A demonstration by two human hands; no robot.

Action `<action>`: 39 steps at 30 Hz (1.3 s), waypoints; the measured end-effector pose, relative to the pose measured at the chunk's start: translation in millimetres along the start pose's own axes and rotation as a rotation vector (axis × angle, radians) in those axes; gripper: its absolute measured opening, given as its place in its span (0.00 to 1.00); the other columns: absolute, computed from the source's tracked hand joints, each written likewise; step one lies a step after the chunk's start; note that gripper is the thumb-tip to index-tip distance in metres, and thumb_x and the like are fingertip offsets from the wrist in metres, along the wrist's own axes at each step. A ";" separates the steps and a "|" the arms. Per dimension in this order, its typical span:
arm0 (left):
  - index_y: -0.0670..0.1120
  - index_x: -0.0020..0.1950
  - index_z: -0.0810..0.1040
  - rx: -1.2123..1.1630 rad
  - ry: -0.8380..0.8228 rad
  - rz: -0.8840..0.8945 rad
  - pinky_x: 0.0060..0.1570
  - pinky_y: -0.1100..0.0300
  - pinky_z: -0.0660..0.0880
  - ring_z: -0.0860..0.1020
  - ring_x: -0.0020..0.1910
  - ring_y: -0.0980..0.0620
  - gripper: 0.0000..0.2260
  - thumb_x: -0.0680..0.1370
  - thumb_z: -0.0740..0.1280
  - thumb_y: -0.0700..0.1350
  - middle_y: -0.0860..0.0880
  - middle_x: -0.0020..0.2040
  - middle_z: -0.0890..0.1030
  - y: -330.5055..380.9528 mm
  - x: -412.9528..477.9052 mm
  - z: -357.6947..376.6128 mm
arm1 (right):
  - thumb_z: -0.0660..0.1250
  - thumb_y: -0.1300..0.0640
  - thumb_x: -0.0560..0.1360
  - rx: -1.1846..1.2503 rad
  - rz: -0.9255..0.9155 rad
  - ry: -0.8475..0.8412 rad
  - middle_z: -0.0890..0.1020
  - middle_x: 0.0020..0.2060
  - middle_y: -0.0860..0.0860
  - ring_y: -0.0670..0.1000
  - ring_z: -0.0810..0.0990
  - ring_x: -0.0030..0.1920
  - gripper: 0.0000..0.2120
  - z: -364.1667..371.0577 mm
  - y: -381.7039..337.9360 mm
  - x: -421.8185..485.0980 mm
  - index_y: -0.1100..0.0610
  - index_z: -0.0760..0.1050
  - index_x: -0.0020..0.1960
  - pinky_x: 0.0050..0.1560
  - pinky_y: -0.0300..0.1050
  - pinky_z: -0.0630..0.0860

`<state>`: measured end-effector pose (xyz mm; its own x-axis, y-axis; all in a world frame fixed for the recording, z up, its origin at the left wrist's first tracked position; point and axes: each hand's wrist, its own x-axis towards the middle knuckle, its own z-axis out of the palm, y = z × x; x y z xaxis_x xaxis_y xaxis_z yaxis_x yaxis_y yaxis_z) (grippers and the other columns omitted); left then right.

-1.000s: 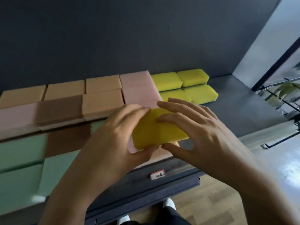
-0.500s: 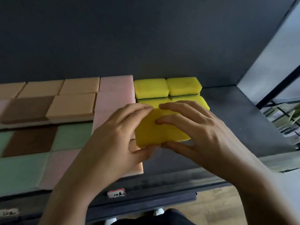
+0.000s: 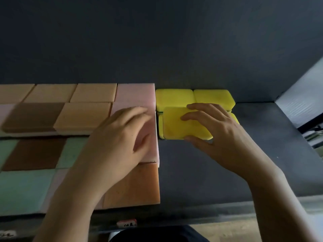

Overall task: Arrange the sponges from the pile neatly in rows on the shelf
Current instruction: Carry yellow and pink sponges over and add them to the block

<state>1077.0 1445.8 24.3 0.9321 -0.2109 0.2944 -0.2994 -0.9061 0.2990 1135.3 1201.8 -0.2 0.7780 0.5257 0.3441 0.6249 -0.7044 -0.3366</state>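
Note:
My right hand (image 3: pixel 216 135) grips a yellow sponge (image 3: pixel 176 124), thumb under its near edge and fingers across its top. It sits over the front pair of the yellow sponges (image 3: pixel 174 97) stacked at the back of the dark shelf (image 3: pixel 201 172). My left hand (image 3: pixel 118 137) holds nothing; its fingers are loosely spread over the pink sponges (image 3: pixel 136 95) just left of the yellow ones. Rows of tan, brown, green and orange sponges (image 3: pixel 83 117) fill the shelf's left part.
The dark back wall (image 3: pixel 157 41) rises right behind the sponges. A pale side panel (image 3: pixel 300 102) closes the shelf at the right. Bare shelf surface lies in front of and right of the yellow sponges. A small label (image 3: pixel 126 223) is on the front lip.
The yellow sponge, held in both hands before, has moved back and right onto the yellow stack. My left hand has let go and now hovers over the pink sponges.

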 end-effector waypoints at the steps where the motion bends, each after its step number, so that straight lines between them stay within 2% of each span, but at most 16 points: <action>1: 0.46 0.66 0.76 0.017 -0.016 -0.006 0.57 0.56 0.72 0.76 0.60 0.51 0.21 0.73 0.65 0.48 0.51 0.66 0.76 -1.4 2.0 1.7 | 0.68 0.45 0.75 0.006 -0.002 -0.002 0.74 0.67 0.48 0.52 0.71 0.67 0.19 3.0 1.7 2.4 0.50 0.76 0.64 0.61 0.57 0.74; 5: 0.45 0.65 0.77 0.043 -0.082 -0.037 0.55 0.53 0.75 0.77 0.60 0.49 0.22 0.73 0.65 0.51 0.50 0.65 0.77 -8.0 8.5 6.6 | 0.71 0.48 0.75 0.018 0.003 -0.017 0.74 0.67 0.49 0.53 0.71 0.68 0.19 14.4 7.5 13.4 0.50 0.75 0.64 0.61 0.57 0.75; 12: 0.45 0.63 0.79 0.048 -0.130 -0.022 0.55 0.55 0.75 0.78 0.59 0.51 0.20 0.74 0.64 0.53 0.51 0.64 0.77 -13.3 11.4 3.7 | 0.71 0.47 0.74 0.012 0.041 -0.051 0.73 0.69 0.48 0.52 0.70 0.69 0.20 26.0 14.9 24.5 0.48 0.74 0.65 0.62 0.57 0.74; 17: 0.46 0.63 0.79 0.078 -0.165 -0.016 0.52 0.61 0.69 0.79 0.58 0.52 0.21 0.75 0.62 0.55 0.51 0.64 0.78 -14.7 14.5 -0.5 | 0.70 0.45 0.74 0.024 0.066 -0.070 0.72 0.70 0.47 0.50 0.69 0.71 0.22 29.5 19.0 26.7 0.47 0.73 0.66 0.65 0.55 0.72; 21: 0.46 0.63 0.79 0.066 -0.169 -0.006 0.52 0.60 0.69 0.78 0.58 0.52 0.23 0.75 0.57 0.57 0.51 0.64 0.78 -15.6 16.4 0.0 | 0.71 0.46 0.74 0.021 0.077 -0.075 0.71 0.71 0.47 0.50 0.67 0.73 0.22 33.0 19.7 27.6 0.47 0.73 0.66 0.67 0.54 0.70; 24: 0.47 0.63 0.78 0.059 -0.164 -0.001 0.52 0.60 0.70 0.78 0.58 0.52 0.23 0.75 0.57 0.57 0.51 0.64 0.78 -15.9 17.2 2.7 | 0.71 0.46 0.74 0.042 0.101 -0.098 0.70 0.72 0.45 0.49 0.66 0.73 0.22 33.9 21.0 27.5 0.46 0.72 0.66 0.66 0.55 0.71; 28: 0.47 0.64 0.78 0.076 -0.158 0.001 0.52 0.60 0.70 0.78 0.58 0.52 0.23 0.76 0.58 0.57 0.51 0.64 0.77 -15.0 17.0 5.1 | 0.70 0.45 0.74 0.054 0.105 -0.118 0.69 0.72 0.43 0.46 0.64 0.74 0.23 34.8 21.2 28.1 0.45 0.71 0.67 0.66 0.51 0.72; 34: 0.47 0.65 0.77 0.100 -0.116 -0.024 0.54 0.60 0.69 0.77 0.60 0.51 0.21 0.76 0.61 0.55 0.51 0.67 0.76 -8.9 10.8 -2.5 | 0.71 0.44 0.74 -0.022 0.060 -0.087 0.68 0.74 0.48 0.50 0.59 0.77 0.24 27.6 14.4 26.2 0.48 0.72 0.68 0.73 0.57 0.63; 36: 0.47 0.64 0.78 0.095 -0.079 -0.033 0.55 0.58 0.72 0.77 0.59 0.52 0.19 0.76 0.62 0.54 0.50 0.66 0.76 -5.4 4.7 -11.5 | 0.70 0.44 0.75 0.020 0.042 -0.020 0.69 0.73 0.48 0.50 0.61 0.77 0.22 20.5 3.6 25.5 0.49 0.73 0.67 0.71 0.58 0.65; 39: 0.46 0.62 0.79 0.101 -0.016 -0.058 0.53 0.57 0.76 0.79 0.56 0.52 0.17 0.77 0.64 0.51 0.49 0.64 0.77 -4.5 -10.9 -22.9 | 0.69 0.47 0.77 0.105 -0.008 0.052 0.74 0.69 0.47 0.50 0.69 0.72 0.18 10.2 -19.3 27.6 0.50 0.75 0.65 0.65 0.56 0.72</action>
<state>1063.5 1460.5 40.6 0.9506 -0.1623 0.2646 -0.2239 -0.9489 0.2223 1145.4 1234.7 6.9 0.7699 0.5040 0.3915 0.6369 -0.6450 -0.4222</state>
